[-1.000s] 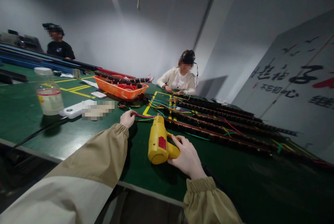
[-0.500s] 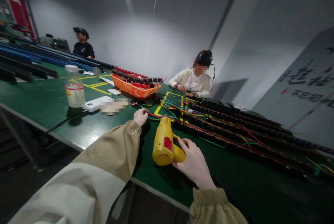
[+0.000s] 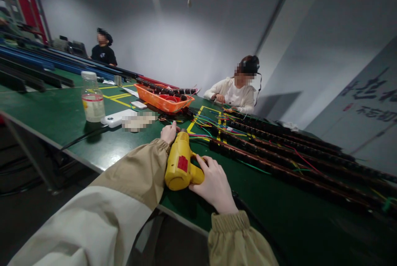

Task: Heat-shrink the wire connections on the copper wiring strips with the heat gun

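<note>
A yellow heat gun (image 3: 178, 162) with a red label is in my right hand (image 3: 214, 183), the fingers wrapped round its handle. Its nozzle points away from me, close beside my left hand (image 3: 169, 132). My left hand is closed at the ends of the coloured wires (image 3: 198, 136); the nozzle partly hides the spot where they meet. From there the wires run right to a long dark wiring bundle (image 3: 245, 154) lying on the green table (image 3: 130, 144).
An orange basket (image 3: 161, 101) holds black-wrapped parts. Left of it are a bottle (image 3: 93, 100), a white device (image 3: 119, 118) and a small white box (image 3: 138, 105). Several dark bundles (image 3: 297, 150) fill the right side. A co-worker (image 3: 237, 92) sits opposite, another person (image 3: 104, 51) farther back.
My right hand has moved left with the heat gun, bringing the nozzle up to my left hand and over the wires. The view has shifted slightly.
</note>
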The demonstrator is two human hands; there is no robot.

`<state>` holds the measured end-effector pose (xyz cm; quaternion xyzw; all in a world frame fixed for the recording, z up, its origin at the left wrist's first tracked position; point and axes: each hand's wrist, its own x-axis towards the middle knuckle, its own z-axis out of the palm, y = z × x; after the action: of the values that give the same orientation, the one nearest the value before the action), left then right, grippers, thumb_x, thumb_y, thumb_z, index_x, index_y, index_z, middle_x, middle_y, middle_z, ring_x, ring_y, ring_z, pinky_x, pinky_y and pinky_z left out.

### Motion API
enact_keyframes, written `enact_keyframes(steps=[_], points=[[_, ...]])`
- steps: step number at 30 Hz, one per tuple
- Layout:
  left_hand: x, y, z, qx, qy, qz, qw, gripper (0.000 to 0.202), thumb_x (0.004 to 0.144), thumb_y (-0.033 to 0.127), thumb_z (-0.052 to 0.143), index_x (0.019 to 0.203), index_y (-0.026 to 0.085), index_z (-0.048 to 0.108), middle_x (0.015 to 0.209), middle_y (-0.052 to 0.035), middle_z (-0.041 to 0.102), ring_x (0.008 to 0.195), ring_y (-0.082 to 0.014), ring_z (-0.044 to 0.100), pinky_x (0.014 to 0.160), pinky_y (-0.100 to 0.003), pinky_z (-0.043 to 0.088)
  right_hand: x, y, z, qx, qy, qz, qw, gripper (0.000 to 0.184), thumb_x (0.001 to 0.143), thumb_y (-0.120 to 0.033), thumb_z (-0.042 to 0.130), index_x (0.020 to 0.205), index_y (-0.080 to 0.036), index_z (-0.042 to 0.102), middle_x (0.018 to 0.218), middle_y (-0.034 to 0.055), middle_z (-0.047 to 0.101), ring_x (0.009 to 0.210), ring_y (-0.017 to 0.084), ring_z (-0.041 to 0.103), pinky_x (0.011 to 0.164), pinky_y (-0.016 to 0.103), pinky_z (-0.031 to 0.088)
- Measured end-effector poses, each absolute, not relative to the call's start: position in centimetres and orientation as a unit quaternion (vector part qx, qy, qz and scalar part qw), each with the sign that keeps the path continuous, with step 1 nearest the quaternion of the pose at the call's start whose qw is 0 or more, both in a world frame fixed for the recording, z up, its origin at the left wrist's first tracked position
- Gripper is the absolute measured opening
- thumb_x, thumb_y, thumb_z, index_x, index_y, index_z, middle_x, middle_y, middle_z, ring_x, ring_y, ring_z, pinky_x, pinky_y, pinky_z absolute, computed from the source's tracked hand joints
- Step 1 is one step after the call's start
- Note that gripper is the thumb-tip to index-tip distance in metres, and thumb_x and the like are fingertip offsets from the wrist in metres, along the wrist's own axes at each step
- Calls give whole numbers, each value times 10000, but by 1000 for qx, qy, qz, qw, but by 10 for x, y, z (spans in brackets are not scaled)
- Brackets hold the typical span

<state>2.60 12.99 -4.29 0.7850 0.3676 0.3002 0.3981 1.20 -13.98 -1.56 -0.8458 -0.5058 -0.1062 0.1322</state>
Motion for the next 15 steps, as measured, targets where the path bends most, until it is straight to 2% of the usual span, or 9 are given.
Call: enact_keyframes(steps=[2,5,10,15], points=[[26,130,-40,772,375,304,413,452,868,523,471,1040,139,637,1074,-83,639,1036,-184,583,956,-364,450,10,-136,-15,-842,-511,-105,135,813,630,-434,674,1367,-177,445,1264,99,464,1133,262,417,970,368,352],[24,129,-38,760,374,309,432,441,856,523,502,1039,138,617,1083,-78,620,1047,-180,571,976,-389,447,10,-135,-15,-839,-515,-103,139,805,632,-439,676,1359,-175,454,1259,93,466,1126,256,419,970,367,351],[20,127,-39,749,347,315,469,484,887,537,419,965,123,656,971,-74,670,958,-160,608,961,-361,449,13,-138,-15,-836,-521,-102,142,796,633,-459,683,1350,-195,462,1254,71,470,1110,237,426,976,347,346],[25,126,-42,737,327,339,485,548,938,315,226,889,69,713,847,-101,704,868,-162,617,889,-267,442,22,-145,-15,-839,-516,-95,141,777,634,-477,689,1336,-220,478,1228,52,496,1074,222,454,943,328,368]])
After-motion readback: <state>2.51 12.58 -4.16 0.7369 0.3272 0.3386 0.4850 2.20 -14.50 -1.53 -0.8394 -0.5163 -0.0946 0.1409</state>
